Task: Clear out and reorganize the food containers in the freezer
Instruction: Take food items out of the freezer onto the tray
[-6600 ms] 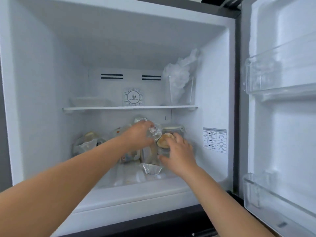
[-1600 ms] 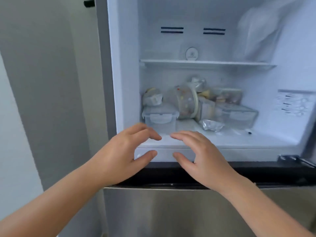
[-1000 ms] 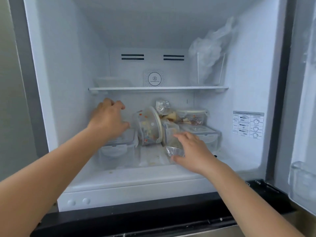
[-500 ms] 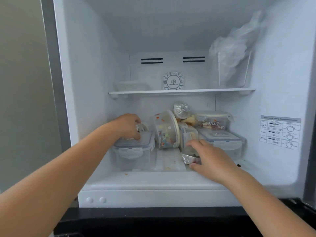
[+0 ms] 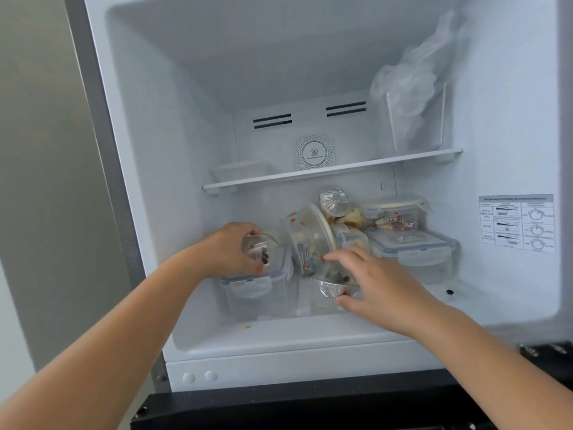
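The open freezer (image 5: pixel 310 339) holds several food containers on its floor. My left hand (image 5: pixel 232 252) grips a small clear-wrapped foil cup (image 5: pixel 259 248) above a clip-lid box (image 5: pixel 263 290) at the left. My right hand (image 5: pixel 369 277) holds another foil cup (image 5: pixel 333 288) in a clear wrap in front of a round spotted tub (image 5: pixel 307 237) that lies on its side. Behind are a third foil cup (image 5: pixel 333 200), a "PEANUTS" container (image 5: pixel 393 214) and, beneath that, a flat clip-lid box (image 5: pixel 415 249).
A thin shelf (image 5: pixel 331 170) crosses the freezer above the containers. On it stand a shallow clear tray (image 5: pixel 242 170) at the left and a bin with crumpled plastic bags (image 5: pixel 409 94) at the right. A sticker (image 5: pixel 516 223) is on the right wall. Crumbs lie on the floor.
My left hand has lifted a small wrapped cup off the left box's lid. My right hand has closed round the front foil cup and raised it slightly. The camera has moved closer.
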A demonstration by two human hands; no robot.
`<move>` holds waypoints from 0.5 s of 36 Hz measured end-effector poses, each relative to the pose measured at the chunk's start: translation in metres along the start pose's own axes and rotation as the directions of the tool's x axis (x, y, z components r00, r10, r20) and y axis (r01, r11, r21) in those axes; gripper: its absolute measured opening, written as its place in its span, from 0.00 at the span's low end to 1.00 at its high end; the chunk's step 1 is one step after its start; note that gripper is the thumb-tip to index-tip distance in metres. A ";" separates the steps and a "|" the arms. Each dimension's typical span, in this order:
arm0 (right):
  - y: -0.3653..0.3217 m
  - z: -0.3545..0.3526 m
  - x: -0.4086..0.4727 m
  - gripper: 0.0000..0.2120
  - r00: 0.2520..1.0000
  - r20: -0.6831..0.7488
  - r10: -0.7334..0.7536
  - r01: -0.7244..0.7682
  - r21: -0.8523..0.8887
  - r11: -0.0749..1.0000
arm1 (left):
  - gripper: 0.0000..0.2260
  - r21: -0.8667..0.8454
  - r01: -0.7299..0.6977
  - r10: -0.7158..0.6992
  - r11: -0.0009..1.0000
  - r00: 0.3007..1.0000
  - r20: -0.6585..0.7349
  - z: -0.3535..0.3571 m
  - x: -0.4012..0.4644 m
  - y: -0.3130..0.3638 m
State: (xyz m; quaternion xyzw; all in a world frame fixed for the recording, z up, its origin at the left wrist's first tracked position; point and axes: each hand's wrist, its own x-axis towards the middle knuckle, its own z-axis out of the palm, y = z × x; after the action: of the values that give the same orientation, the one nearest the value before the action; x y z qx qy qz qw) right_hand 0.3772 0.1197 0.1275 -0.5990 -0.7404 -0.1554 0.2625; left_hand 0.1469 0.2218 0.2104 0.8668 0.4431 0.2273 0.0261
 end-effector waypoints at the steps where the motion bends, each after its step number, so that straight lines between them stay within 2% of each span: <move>1: -0.002 0.000 0.000 0.27 1.000 -0.004 -0.008 0.008 0.003 1.000 | 0.24 -0.029 0.005 -0.004 1.000 1.000 0.017 0.000 -0.002 0.000; 4: -0.006 -0.001 -0.001 0.28 1.000 -0.011 -0.022 0.022 0.013 1.000 | 0.24 -0.117 0.012 -0.008 0.993 0.999 0.032 0.005 -0.005 0.000; 10: -0.013 -0.001 -0.001 0.28 0.999 -0.017 -0.031 0.032 0.059 0.998 | 0.23 -0.214 -0.050 0.033 0.976 0.996 -0.085 0.020 -0.010 -0.004; 18: -0.025 0.004 -0.006 0.28 0.997 -0.050 -0.057 0.063 0.139 0.988 | 0.24 -0.192 -0.203 0.181 0.960 0.975 -0.126 0.019 -0.035 -0.001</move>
State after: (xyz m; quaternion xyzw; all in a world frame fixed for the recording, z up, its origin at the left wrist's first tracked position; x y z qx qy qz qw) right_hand 0.3533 0.1112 0.1222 -0.5528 -0.7609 -0.1243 0.3163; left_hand 0.1362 0.1986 0.1803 0.8850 0.3318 0.3194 0.0686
